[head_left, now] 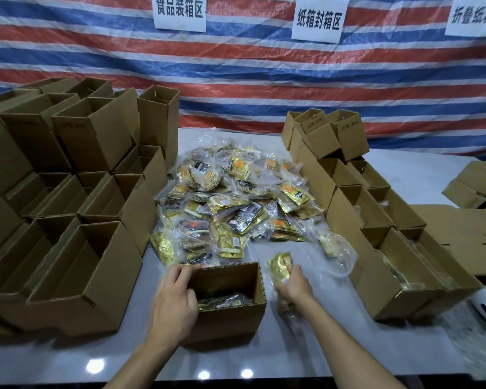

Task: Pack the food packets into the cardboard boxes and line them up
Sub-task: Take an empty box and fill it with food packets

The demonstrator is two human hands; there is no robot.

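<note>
packet of gold foil (279, 266), inside a clear sleeve, is grasped in the right hand (293, 284) just right of the open box (230, 318) at lower centre. it looks light, soft and crinkly, probably slippery in its film, so gripping across the flat middle should hold better than a loose edge. the left hand (174, 304) curls over the box's left wall. behind, mid-frame, lies the heap of packets (236, 197); empty boxes (90, 248) are stacked at left, filled boxes (390, 262) at right.

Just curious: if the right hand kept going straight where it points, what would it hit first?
Probably the near edge of the pile of food packets; the right hand, holding a gold packet, points away toward it. Depth is unclear.
</note>
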